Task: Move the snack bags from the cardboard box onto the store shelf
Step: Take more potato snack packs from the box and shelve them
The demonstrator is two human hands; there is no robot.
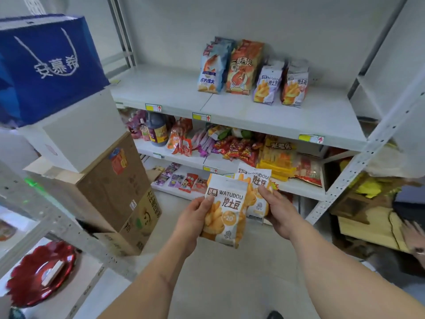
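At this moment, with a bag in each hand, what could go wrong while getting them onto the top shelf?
1. The left hand and the right hand each pinch a WATUDOU bag by one edge only, and the second bag overlaps the first, so one might slip.
2. The bags already on the top shelf stand upright in tight rows; a nudge while placing could topple them.

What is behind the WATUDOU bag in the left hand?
A second WATUDOU bag, held by the right hand. The front bag in the left hand covers its left part.
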